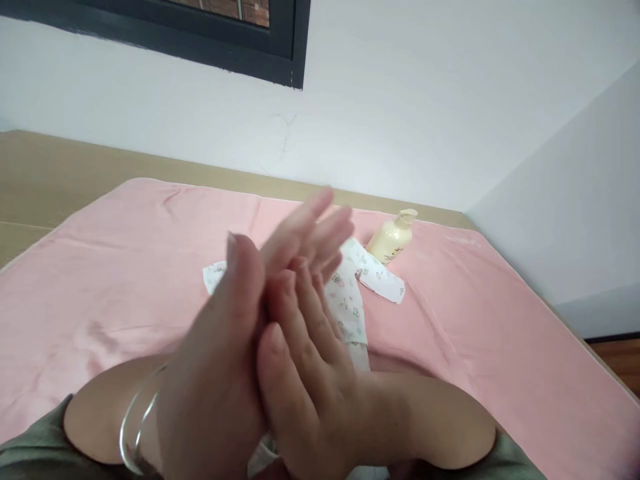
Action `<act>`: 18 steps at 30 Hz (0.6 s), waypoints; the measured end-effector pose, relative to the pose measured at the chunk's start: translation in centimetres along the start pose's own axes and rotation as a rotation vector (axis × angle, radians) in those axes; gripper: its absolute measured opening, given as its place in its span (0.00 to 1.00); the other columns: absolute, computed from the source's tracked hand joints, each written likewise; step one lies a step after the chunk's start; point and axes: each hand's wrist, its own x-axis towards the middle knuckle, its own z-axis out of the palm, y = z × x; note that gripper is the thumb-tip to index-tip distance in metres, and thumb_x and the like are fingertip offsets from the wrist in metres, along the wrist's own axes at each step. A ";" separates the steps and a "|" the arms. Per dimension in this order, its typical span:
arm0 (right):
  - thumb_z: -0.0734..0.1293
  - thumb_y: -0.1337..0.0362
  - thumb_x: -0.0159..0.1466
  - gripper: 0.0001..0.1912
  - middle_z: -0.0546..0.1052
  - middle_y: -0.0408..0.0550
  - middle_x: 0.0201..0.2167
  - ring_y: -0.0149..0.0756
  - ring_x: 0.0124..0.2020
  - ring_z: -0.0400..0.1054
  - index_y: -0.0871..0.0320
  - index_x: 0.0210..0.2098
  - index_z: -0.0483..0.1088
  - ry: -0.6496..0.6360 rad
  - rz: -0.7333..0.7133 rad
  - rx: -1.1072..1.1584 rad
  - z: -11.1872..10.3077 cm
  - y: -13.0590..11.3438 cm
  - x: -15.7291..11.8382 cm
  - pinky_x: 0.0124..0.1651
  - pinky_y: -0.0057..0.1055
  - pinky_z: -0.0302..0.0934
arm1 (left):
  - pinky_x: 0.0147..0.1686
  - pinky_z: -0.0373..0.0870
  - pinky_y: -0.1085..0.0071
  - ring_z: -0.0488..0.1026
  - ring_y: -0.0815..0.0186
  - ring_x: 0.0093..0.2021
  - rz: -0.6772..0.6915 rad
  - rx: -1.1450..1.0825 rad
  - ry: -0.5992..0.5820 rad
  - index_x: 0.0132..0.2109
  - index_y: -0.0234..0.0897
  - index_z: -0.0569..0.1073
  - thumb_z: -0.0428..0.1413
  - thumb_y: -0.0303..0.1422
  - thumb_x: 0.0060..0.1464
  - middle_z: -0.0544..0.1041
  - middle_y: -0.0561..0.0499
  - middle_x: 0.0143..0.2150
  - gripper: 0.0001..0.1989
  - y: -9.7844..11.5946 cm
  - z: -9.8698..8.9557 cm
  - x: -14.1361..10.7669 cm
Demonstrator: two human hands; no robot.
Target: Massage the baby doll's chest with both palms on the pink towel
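Note:
My left hand (220, 333), with a silver bangle at its wrist, is tilted up with its fingers stretched out, slightly blurred. My right hand (315, 380) presses against its palm, its fingers extended and lying along it. No object shows between the palms. Behind and below the hands lies a small white printed garment (347, 303), spread out with one sleeve to the right; its middle is largely hidden by my hands. A cream pump bottle (391, 239) leans beyond that sleeve.
A pink cloth (465, 293) covers most of the tan surface (65, 173). Behind it rises a white wall (400, 100) with a dark window frame (280, 47) at the upper left. Another wall stands at the right.

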 end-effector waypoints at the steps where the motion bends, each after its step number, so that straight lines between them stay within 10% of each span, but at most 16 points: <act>1: 0.60 0.50 0.72 0.45 0.55 0.51 0.75 0.52 0.76 0.39 0.50 0.76 0.26 0.024 -0.029 -0.033 0.2 0.2 0.1 0.75 0.58 0.48 | 0.66 0.67 0.46 0.60 0.50 0.72 -0.025 -0.072 -0.060 0.64 0.56 0.67 0.29 0.56 0.68 0.74 0.55 0.62 0.31 0.3 -0.2 0.5; 6: 0.58 0.56 0.72 0.28 0.80 0.55 0.54 0.44 0.52 0.78 0.59 0.68 0.60 0.140 0.182 0.081 -0.5 3.1 0.4 0.53 0.42 0.76 | 0.72 0.60 0.53 0.57 0.55 0.74 0.080 -0.065 0.059 0.66 0.47 0.63 0.36 0.50 0.71 0.64 0.49 0.71 0.26 -5.0 0.8 5.4; 9: 0.57 0.62 0.72 0.19 0.83 0.44 0.35 0.36 0.35 0.79 0.53 0.54 0.75 0.239 0.435 0.090 -0.3 7.3 0.4 0.40 0.35 0.77 | 0.69 0.64 0.55 0.66 0.57 0.69 0.043 0.074 0.108 0.62 0.43 0.68 0.42 0.44 0.70 0.71 0.45 0.66 0.22 -10.4 1.8 7.9; 13: 0.58 0.67 0.67 0.19 0.82 0.50 0.49 0.44 0.52 0.76 0.53 0.51 0.76 0.219 0.481 -0.231 1.3 13.5 0.2 0.58 0.45 0.71 | 0.65 0.68 0.52 0.73 0.55 0.60 0.090 0.384 0.042 0.54 0.38 0.74 0.46 0.32 0.63 0.78 0.44 0.57 0.17 -14.6 2.0 9.6; 18: 0.56 0.70 0.66 0.27 0.71 0.55 0.65 0.49 0.70 0.60 0.61 0.62 0.69 -0.121 0.442 -0.287 1.1 18.0 0.5 0.74 0.54 0.50 | 0.64 0.66 0.52 0.74 0.53 0.56 0.164 0.612 -0.065 0.50 0.37 0.76 0.45 0.28 0.59 0.79 0.42 0.53 0.18 -16.1 1.7 10.2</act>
